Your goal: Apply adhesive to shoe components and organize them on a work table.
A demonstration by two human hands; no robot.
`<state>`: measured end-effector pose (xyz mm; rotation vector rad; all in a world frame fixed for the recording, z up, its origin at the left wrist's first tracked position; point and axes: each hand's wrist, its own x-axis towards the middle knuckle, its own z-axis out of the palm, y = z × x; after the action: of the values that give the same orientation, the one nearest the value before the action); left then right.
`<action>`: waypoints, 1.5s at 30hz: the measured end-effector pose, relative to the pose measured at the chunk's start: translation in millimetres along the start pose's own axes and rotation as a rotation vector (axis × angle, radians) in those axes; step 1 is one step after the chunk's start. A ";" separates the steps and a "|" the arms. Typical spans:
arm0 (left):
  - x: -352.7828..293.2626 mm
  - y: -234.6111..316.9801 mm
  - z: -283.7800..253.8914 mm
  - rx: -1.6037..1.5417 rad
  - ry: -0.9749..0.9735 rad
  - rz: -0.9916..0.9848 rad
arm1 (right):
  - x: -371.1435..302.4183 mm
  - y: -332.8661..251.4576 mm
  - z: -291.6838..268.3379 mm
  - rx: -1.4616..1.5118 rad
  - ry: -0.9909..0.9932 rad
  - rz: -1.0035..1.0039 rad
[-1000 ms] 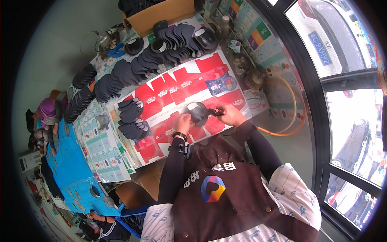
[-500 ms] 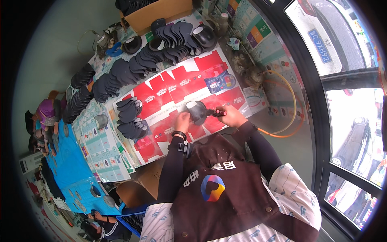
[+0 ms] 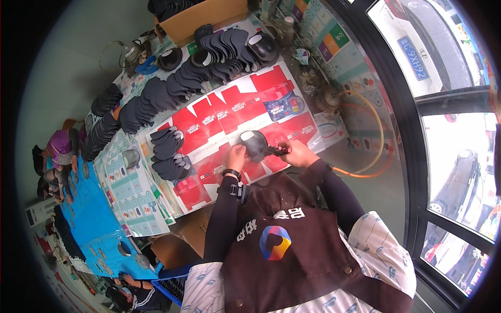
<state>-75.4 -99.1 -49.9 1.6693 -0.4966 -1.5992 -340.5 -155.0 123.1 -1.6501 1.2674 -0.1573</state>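
My left hand (image 3: 237,158) pinches the left edge of a black, curved, cup-shaped piece (image 3: 255,148) with a pale patch at its top. My right hand (image 3: 299,155) is wrapped round a small black-and-red hand tool (image 3: 278,151), whose front end reaches the right side of the piece. The tool's exact kind is hard to make out. Both hands are over a flat red-and-white printed cardboard sheet (image 3: 229,136) on the table. Left of them lie two stacks of dark curved pieces (image 3: 171,166).
Long rows of dark curved pieces (image 3: 156,94) line the table's far side, before a cardboard box (image 3: 203,22). An orange hose (image 3: 355,175) loops at the right near the window. Other people work at a blue-covered table (image 3: 83,208) on the left.
My right hand and the tool have shifted very slightly, with the fingers a little lower. My left hand and the cup-shaped piece stay almost in place.
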 end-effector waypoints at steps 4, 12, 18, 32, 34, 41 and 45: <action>-0.1 0.1 -0.5 -0.006 0.015 -0.010 | -0.2 -0.1 0.1 -0.090 -0.046 0.013; 2.7 0.4 -1.2 0.031 0.000 0.000 | -2.4 -8.6 -5.2 -0.037 -0.072 0.047; 0.0 1.3 -2.3 0.051 0.007 -0.006 | -0.8 -8.4 -1.3 -0.010 -0.011 0.071; -0.1 0.6 -2.4 0.046 0.006 -0.004 | -3.2 -4.7 1.7 -0.017 -0.004 0.091; -0.7 1.2 -1.8 0.043 0.006 -0.033 | -4.1 -3.8 3.0 0.001 -0.035 0.094; -3.8 2.7 -0.6 0.048 0.020 0.009 | -3.9 4.1 7.5 -0.004 -0.110 0.123; -5.4 3.5 0.4 0.034 0.019 0.002 | -2.9 9.0 8.2 -0.025 -0.080 0.101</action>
<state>-75.7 -97.5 -43.6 1.7074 -0.5183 -1.5804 -342.6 -147.2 113.6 -1.5934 1.2927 -0.0135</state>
